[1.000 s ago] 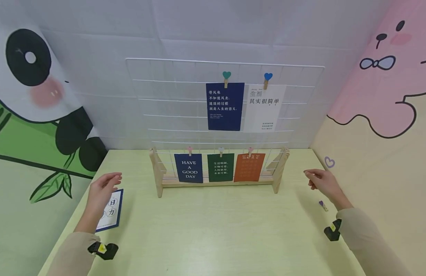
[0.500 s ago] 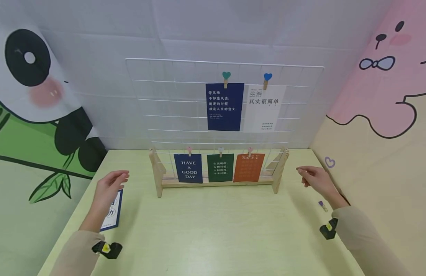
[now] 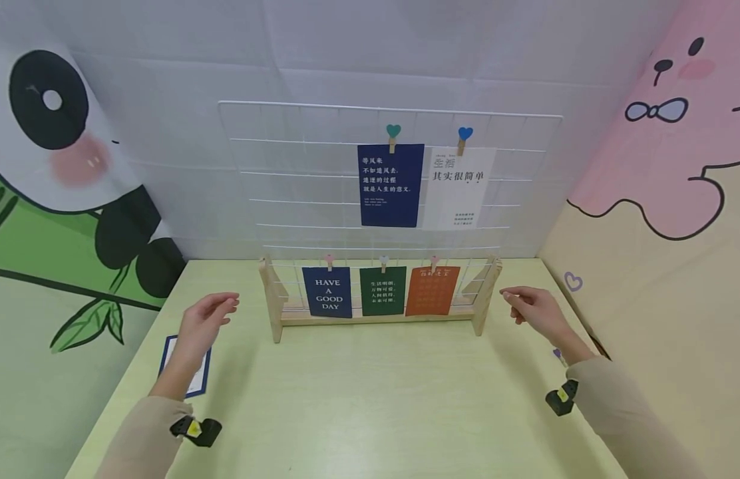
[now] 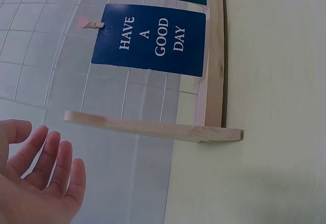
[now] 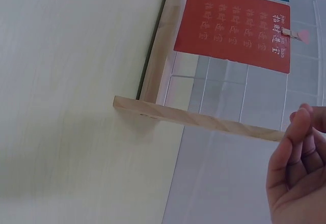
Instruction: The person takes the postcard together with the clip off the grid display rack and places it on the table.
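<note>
- You are holding both hands just off the two ends of the wooden rack [image 3: 378,318], which is standing upright at the back of the pale green table [image 3: 376,399], its white wire grid [image 3: 388,173] rising against the wall.
- The rack's long axis is running left to right across your view, so each wooden foot is lying inward from the hand on its own side: the left foot [image 3: 273,303] to the right of your left hand [image 3: 205,318], the right foot [image 3: 486,293] to the left of your right hand [image 3: 534,309].
- Your left hand is hovering with fingers relaxed and spread, holding nothing; in the left wrist view [image 4: 38,175] it is sitting near the foot's end [image 4: 153,128], apart from it.
- Your right hand is carrying nothing either, fingers loosely bent with thumb and forefinger close together; in the right wrist view [image 5: 300,168] the fingertips are near the far end of the other foot [image 5: 198,118], and whether they are touching it cannot be told.
- From the head view, the right hand appears slightly nearer to its end of the rack than the left.
- Three cards are hanging on the lower wire: a navy "HAVE A GOOD DAY" card [image 3: 329,293], a green card [image 3: 382,291] and an orange card [image 3: 432,291]; two more are clipped higher up.
- A loose card [image 3: 197,372] is lying flat on the table under your left forearm, and a small purple clip [image 3: 558,354] is lying by your right wrist.
</note>
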{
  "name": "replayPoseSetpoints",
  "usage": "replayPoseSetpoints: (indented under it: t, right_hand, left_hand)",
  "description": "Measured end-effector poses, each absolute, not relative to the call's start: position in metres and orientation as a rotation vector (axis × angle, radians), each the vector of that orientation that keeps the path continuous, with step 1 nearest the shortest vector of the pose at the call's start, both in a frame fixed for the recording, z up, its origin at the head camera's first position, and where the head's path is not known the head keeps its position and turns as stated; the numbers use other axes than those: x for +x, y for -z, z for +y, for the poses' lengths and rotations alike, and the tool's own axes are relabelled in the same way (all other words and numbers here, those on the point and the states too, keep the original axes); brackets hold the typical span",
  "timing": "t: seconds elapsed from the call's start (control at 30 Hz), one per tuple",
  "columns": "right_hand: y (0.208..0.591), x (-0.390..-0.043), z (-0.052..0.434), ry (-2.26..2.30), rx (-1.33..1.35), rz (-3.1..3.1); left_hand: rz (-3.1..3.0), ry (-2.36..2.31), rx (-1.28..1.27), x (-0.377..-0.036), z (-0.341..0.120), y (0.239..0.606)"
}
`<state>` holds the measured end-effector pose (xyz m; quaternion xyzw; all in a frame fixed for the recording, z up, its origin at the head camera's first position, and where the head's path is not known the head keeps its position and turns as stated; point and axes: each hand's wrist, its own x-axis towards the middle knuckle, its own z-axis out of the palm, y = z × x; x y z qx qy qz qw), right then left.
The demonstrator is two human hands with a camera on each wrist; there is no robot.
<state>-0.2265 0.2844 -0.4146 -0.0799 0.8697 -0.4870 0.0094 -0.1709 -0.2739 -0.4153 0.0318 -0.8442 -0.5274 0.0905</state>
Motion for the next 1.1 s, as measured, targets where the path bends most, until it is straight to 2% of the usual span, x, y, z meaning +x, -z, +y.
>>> replayPoseSetpoints:
  t: [0.1,0.3,0.4,0.9,1.0,1.1]
  right_hand:
    - [0.414,-0.228,0.279,1.514,-0.260,2.714]
    - [0.412,-0.231,0.267,1.506,-0.301,2.709]
    - [0.411,-0.231,0.262,1.499,-0.330,2.713]
    - [0.408,-0.236,0.243,1.480,-0.403,2.701]
    - [0.406,-0.236,0.241,1.475,-0.406,2.690]
    - [0.404,-0.237,0.239,1.468,-0.419,2.690]
  left_hand:
    - [-2.480,1.629,0.054,-0.182,-0.283,0.431]
    - [-2.354,1.803,-0.009,-0.224,-0.318,0.495]
    - [-2.365,1.778,-0.032,-0.229,-0.321,0.504]
    - [-2.402,1.725,-0.078,-0.236,-0.302,0.504]
    - [-2.453,1.659,-0.058,-0.222,-0.285,0.478]
    - [-2.504,1.626,-0.064,-0.197,-0.259,0.433]
